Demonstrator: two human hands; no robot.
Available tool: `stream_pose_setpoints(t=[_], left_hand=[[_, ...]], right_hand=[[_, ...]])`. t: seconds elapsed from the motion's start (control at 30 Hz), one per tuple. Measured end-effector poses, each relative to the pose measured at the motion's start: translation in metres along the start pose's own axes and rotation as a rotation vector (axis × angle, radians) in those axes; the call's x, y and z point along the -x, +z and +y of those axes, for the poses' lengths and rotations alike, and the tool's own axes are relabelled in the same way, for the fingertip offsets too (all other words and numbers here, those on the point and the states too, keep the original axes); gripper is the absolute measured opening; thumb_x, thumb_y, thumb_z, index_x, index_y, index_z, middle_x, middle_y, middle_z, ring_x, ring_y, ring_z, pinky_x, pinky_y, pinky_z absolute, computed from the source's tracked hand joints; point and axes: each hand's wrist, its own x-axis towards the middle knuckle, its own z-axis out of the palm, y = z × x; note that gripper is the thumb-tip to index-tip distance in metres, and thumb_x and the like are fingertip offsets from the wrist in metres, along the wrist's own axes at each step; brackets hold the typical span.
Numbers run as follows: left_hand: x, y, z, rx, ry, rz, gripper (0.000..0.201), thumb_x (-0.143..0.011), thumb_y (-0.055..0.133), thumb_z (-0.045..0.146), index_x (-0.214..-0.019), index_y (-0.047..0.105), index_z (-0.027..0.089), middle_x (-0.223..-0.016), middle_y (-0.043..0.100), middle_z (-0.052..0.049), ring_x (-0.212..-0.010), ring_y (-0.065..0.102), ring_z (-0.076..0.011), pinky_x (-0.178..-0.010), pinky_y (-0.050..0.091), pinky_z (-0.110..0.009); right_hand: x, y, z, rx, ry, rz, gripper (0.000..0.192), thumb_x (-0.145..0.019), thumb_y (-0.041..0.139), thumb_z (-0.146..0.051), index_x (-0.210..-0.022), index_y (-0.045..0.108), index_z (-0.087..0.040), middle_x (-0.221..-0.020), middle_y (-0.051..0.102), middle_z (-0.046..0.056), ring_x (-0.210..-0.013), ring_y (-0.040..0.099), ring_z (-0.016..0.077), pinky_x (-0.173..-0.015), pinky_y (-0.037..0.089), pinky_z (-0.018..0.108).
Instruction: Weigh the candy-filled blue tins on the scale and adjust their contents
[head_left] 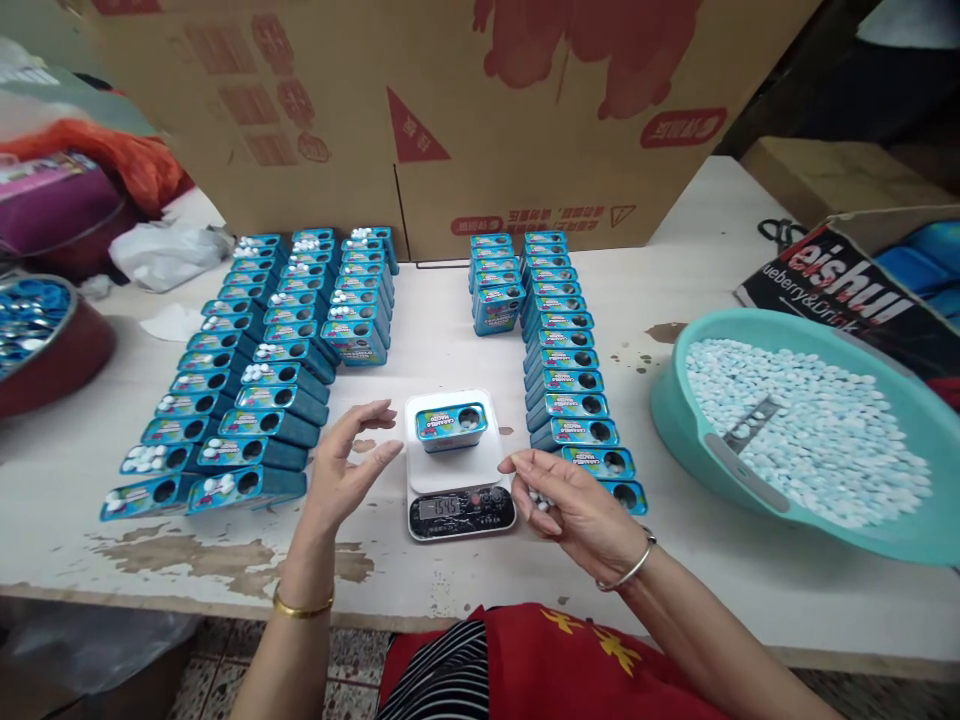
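A blue candy tin with a round opening in its top rests on a white digital scale, whose display reads about 154.5. Beside the scale's left edge hovers my left hand, thumb and fingers apart, touching nothing. At the scale's right side my right hand is curled around a few small white candies, its thumb and forefinger pinched together. Rows of similar tins stand to the left, many with white candies lying on their tops. More tins line up right of the scale, with dark openings showing.
A turquoise basin full of pale candies and a metal strip stands at the right. Behind the tins rises a large cardboard box. A red bowl holds blue shiny pieces at far left. A black printed carton sits behind the basin.
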Motion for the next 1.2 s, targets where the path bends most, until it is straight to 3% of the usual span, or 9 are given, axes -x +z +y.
stream_pose_setpoints(t=[0.13, 0.27, 0.5, 0.63, 0.73, 0.83, 0.97, 1.07, 1.2], left_hand=[[-0.007, 0.010, 0.014, -0.130, 0.057, -0.137, 0.065, -0.076, 0.071, 0.040, -0.133, 0.044, 0.026, -0.117, 0.060, -0.010, -0.098, 0.061, -0.0210, -0.078, 0.052, -0.034], [-0.044, 0.032, 0.019, -0.340, 0.221, -0.223, 0.041, -0.085, 0.061, 0.041, -0.119, 0.051, 0.022, -0.107, 0.063, -0.008, -0.093, 0.061, -0.0201, -0.078, 0.050, -0.033], [-0.166, 0.097, 0.005, -0.569, 0.389, -0.164, 0.028, -0.086, 0.060, 0.031, -0.110, 0.054, 0.018, -0.101, 0.060, -0.006, -0.082, 0.060, -0.0169, -0.070, 0.048, -0.028], [-0.191, 0.115, -0.004, -0.632, 0.383, -0.071, 0.034, -0.086, 0.059, 0.030, -0.117, 0.054, 0.018, -0.111, 0.055, -0.011, -0.091, 0.058, -0.0216, -0.074, 0.047, -0.032], [-0.176, 0.098, -0.005, -0.682, 0.375, -0.014, 0.040, -0.087, 0.057, 0.034, -0.123, 0.050, 0.018, -0.117, 0.053, -0.013, -0.104, 0.052, -0.0259, -0.085, 0.044, -0.037], [-0.148, 0.059, -0.004, -0.773, 0.304, 0.110, 0.039, -0.088, 0.053, 0.038, -0.120, 0.051, 0.016, -0.118, 0.053, -0.016, -0.110, 0.049, -0.0297, -0.090, 0.040, -0.043], [-0.118, 0.006, -0.010, -1.032, 0.106, 0.290, 0.032, -0.081, 0.062, 0.037, -0.106, 0.058, 0.018, -0.120, 0.053, -0.017, -0.112, 0.046, -0.0363, -0.089, 0.036, -0.051], [-0.113, -0.013, -0.020, -1.141, 0.055, 0.218, 0.020, -0.078, 0.065, 0.028, -0.096, 0.063, 0.020, -0.125, 0.051, -0.017, -0.117, 0.042, -0.0377, -0.090, 0.034, -0.054], [-0.114, -0.016, -0.011, -1.127, 0.171, 0.124, 0.004, -0.079, 0.060, 0.020, -0.082, 0.064, 0.020, -0.126, 0.053, -0.013, -0.119, 0.042, -0.0355, -0.096, 0.029, -0.055]], right_hand=[[-0.004, 0.008, -0.003, -0.004, -0.039, -0.019, 0.034, -0.077, 0.065, -0.048, -0.087, 0.058, -0.016, -0.053, 0.051, -0.007, -0.036, 0.026, 0.0014, -0.042, 0.011, 0.023], [-0.008, 0.013, -0.001, -0.027, -0.056, -0.060, 0.040, -0.074, 0.066, -0.053, -0.084, 0.058, -0.015, -0.049, 0.051, -0.007, -0.034, 0.026, 0.0016, -0.040, 0.011, 0.022], [-0.001, 0.007, 0.006, -0.050, -0.061, -0.026, 0.046, -0.071, 0.068, -0.057, -0.081, 0.056, -0.014, -0.048, 0.051, -0.007, -0.032, 0.023, 0.0004, -0.039, 0.008, 0.022], [0.002, -0.002, 0.009, -0.046, -0.067, -0.029, 0.047, -0.071, 0.067, -0.060, -0.080, 0.055, -0.015, -0.048, 0.052, -0.007, -0.031, 0.022, 0.0005, -0.038, 0.009, 0.022], [0.000, -0.006, 0.015, -0.030, -0.047, -0.059, 0.048, -0.071, 0.066, -0.061, -0.081, 0.056, -0.015, -0.046, 0.048, -0.008, -0.031, 0.022, 0.0009, -0.037, 0.009, 0.022], [-0.003, -0.005, 0.024, -0.015, -0.001, -0.103, 0.049, -0.072, 0.064, -0.062, -0.082, 0.056, -0.015, -0.046, 0.047, -0.008, -0.031, 0.022, 0.0009, -0.037, 0.009, 0.022], [-0.002, 0.004, 0.034, -0.006, 0.069, -0.162, 0.049, -0.071, 0.064, -0.063, -0.081, 0.054, -0.016, -0.046, 0.048, -0.008, -0.031, 0.021, 0.0005, -0.037, 0.009, 0.022], [0.001, 0.012, 0.036, 0.006, 0.074, -0.183, 0.049, -0.072, 0.064, -0.063, -0.082, 0.055, -0.015, -0.046, 0.049, -0.008, -0.031, 0.022, 0.0006, -0.037, 0.009, 0.022], [0.009, 0.012, 0.032, -0.021, 0.043, -0.155, 0.048, -0.071, 0.067, -0.060, -0.082, 0.056, -0.015, -0.049, 0.050, -0.007, -0.033, 0.026, 0.0009, -0.038, 0.009, 0.021]])
